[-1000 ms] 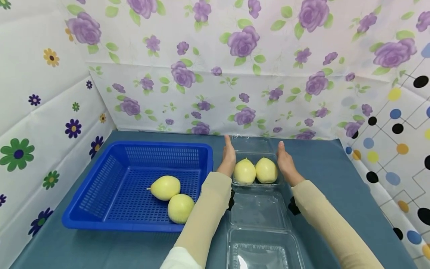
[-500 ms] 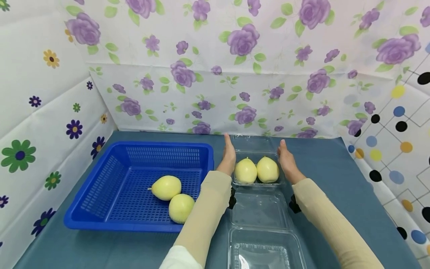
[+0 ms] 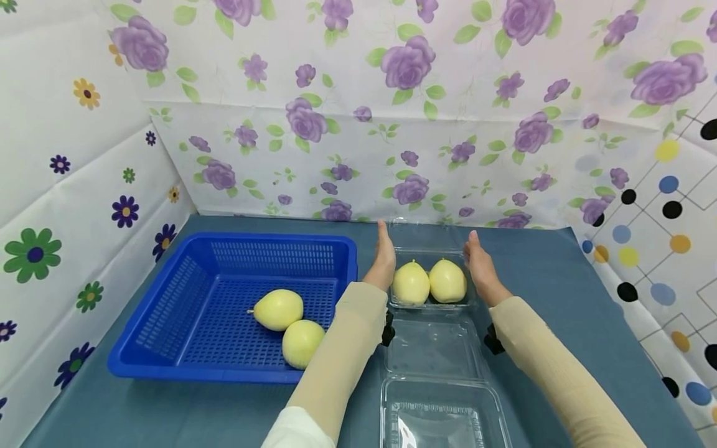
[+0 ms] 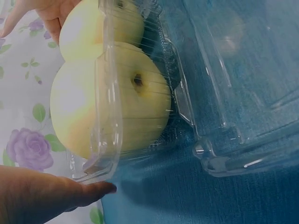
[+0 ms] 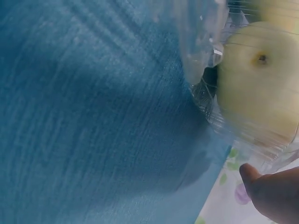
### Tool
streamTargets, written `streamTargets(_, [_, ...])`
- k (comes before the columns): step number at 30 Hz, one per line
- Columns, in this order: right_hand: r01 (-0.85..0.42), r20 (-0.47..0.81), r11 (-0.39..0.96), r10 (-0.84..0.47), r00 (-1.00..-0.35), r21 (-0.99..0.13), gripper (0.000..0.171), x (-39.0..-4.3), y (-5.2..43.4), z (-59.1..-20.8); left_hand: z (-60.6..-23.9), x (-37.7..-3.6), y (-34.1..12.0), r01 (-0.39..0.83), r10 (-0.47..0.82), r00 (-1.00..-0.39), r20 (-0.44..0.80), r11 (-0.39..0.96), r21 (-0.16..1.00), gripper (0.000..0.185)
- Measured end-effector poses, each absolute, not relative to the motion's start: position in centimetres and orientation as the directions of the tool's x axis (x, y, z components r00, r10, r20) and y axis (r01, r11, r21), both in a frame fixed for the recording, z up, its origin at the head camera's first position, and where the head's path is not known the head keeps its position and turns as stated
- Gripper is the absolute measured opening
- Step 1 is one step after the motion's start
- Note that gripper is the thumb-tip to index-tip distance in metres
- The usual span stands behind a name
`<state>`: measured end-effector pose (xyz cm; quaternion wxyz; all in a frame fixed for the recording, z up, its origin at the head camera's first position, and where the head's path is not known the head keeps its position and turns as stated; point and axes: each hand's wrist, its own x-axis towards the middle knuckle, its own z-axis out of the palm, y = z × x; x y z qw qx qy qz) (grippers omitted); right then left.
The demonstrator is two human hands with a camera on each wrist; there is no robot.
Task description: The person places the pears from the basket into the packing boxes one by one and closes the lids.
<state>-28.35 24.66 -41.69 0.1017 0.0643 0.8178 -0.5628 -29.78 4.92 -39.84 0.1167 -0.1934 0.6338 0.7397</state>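
The left hand [image 3: 383, 261] and right hand [image 3: 479, 269] stand edge-up with fingers straight and together, flanking the far clear plastic box [image 3: 430, 257], which holds two yellow pears [image 3: 428, 282]. It sits on the blue-clothed bench [image 3: 538, 274], right of a blue basket [image 3: 168, 323]. Flowered sheets [image 3: 358, 112] wall in the bench.

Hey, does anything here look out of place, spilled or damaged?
Nothing stands out. Two pears sit upright in the clear clamshell box between the left hand and right hand; two more lie in the blue basket. Nothing looks spilled or broken.
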Motion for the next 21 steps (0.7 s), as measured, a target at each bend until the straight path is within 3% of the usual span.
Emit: streamTargets(21, [0.158,-0.148,0.293,0.058,-0.987,-0.943,0.084,-28.17,24.59,-42.20,-39.49,-29.50,4.61,-0.366,-0.089,-0.920,-0.383,-0.161,0.917,0.080])
